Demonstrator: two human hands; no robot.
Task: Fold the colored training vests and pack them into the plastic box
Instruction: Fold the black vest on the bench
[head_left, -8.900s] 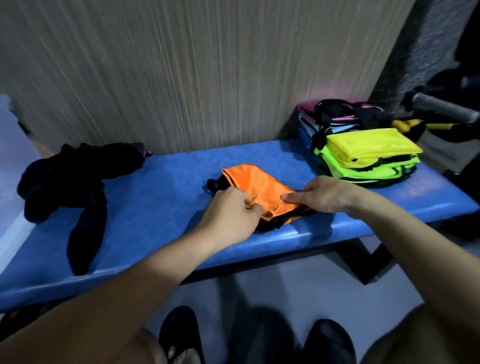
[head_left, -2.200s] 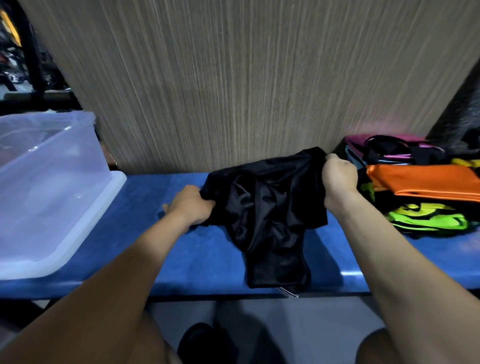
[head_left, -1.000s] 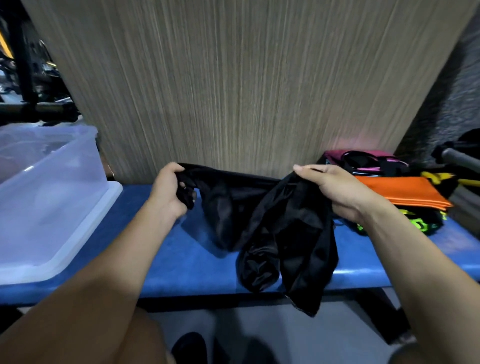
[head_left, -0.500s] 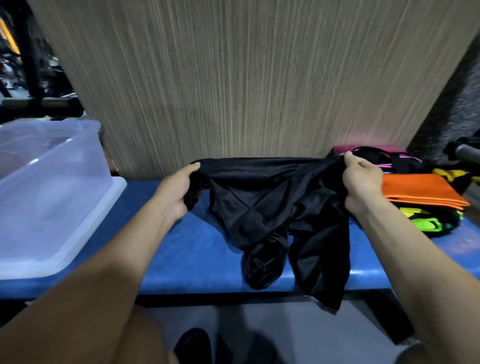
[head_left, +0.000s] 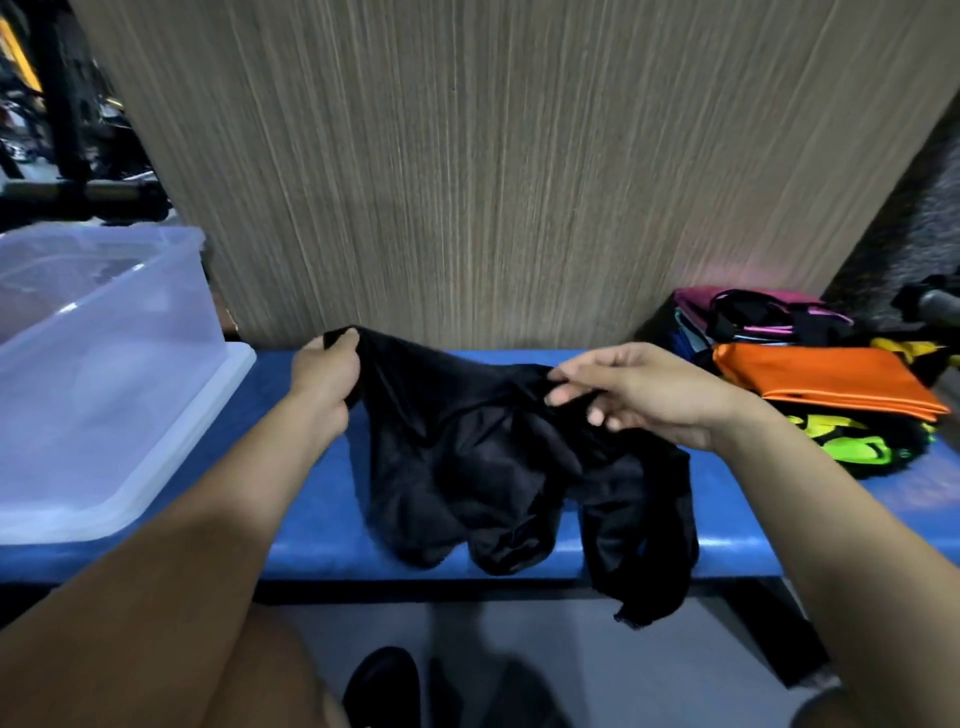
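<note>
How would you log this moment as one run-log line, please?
step: unfolding black vest | left hand: grips edge | right hand: pinches edge | plastic box: on bench

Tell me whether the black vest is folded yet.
Not folded: the black fabric vest hangs bunched between the left hand and right hand, trailing over the blue bench edge.

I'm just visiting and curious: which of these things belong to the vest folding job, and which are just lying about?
Job:
black vest, held by left hand and right hand
folded vest pile
plastic box

Lying about:
blue bench
dark shoe
metal bar
</note>
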